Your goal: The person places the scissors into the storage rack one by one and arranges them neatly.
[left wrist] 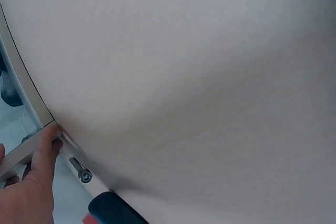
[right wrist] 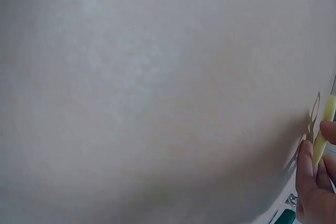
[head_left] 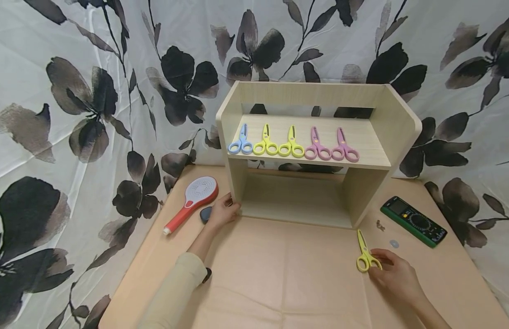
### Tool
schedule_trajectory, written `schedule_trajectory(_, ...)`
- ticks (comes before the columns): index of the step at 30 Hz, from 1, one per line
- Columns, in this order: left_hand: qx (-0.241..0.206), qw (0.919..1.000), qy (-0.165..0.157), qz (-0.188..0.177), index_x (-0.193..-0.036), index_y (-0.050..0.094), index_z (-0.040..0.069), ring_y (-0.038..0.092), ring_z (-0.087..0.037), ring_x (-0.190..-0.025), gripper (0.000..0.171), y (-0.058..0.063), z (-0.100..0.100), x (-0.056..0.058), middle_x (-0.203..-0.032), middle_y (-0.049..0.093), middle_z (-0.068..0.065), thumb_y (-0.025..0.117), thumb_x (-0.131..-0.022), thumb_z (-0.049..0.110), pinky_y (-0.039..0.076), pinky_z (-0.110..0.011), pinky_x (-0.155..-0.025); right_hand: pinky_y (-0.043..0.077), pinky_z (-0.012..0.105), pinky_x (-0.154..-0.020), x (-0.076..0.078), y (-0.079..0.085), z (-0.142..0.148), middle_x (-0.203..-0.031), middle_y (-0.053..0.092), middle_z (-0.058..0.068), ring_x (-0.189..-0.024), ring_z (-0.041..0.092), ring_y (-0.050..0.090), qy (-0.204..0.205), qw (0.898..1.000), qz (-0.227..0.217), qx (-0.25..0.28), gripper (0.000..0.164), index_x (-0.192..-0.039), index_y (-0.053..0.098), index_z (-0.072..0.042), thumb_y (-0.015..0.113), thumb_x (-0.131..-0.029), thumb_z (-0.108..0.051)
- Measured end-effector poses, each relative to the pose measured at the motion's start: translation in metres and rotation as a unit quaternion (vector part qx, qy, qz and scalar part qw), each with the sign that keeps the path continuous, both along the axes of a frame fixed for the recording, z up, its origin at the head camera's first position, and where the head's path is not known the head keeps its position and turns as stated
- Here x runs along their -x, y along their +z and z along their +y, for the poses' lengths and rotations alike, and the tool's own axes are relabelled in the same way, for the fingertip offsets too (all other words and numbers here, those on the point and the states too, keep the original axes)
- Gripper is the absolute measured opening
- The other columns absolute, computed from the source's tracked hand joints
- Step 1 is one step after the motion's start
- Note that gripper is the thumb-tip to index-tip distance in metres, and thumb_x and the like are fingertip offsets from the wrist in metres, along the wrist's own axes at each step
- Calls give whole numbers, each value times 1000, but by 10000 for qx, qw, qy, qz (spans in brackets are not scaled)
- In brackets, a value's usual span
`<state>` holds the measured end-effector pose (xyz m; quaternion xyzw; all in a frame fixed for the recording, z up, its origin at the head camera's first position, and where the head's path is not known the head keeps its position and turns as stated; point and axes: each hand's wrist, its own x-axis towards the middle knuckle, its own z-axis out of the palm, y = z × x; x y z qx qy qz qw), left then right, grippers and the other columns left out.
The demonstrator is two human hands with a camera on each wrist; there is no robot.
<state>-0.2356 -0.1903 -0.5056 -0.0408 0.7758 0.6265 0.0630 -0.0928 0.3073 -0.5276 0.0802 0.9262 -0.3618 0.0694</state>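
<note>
My right hand (head_left: 396, 274) pinches a pair of yellow scissors (head_left: 362, 251) by the finger loops, blades pointing toward the shelf, close over the table's right side. In the right wrist view the yellow scissors (right wrist: 324, 129) show edge-on between thumb and fingers. With my left hand (head_left: 223, 212) I grip the lower left side panel of a small wooden shelf (head_left: 309, 98). The left wrist view shows the fingers (left wrist: 46, 153) around that panel's edge. On the upper board stand one blue pair of scissors (head_left: 240, 141), two yellow pairs (head_left: 265, 142) and two pink pairs (head_left: 317, 146), in a row.
Left of the shelf lies a red and white shower-head-shaped object (head_left: 192, 203), with a dark blue item (head_left: 206, 214) partly behind my left hand. At right are a green multimeter (head_left: 414, 220), a small brown piece (head_left: 380, 225) and a grey disc (head_left: 394, 244). A floral curtain (head_left: 139, 114) hangs behind.
</note>
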Motion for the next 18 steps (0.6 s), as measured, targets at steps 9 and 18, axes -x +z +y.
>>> schedule_trajectory(9, 1, 9999, -122, -48, -151, 53, 3, 68, -34, -100, 54, 33, 5, -15, -143, 61, -28, 62, -98, 3, 62, -51, -86, 64, 37, -73, -1, 0, 2, -122, 69, 32, -107, 45, 70, -154, 9999, 16, 63, 49, -129, 65, 5, 80, -86, -12)
schedule_trajectory(18, 7, 9998, -177, -60, -153, 50, 3, 65, -42, -110, 56, 31, 4, -16, -146, 58, -28, 62, -98, 5, 62, -54, -90, 61, 23, -68, -8, 6, -1, -126, 66, 31, -103, 35, 71, -583, 9973, -225, 388, 51, -133, 62, 6, 76, -89, -15)
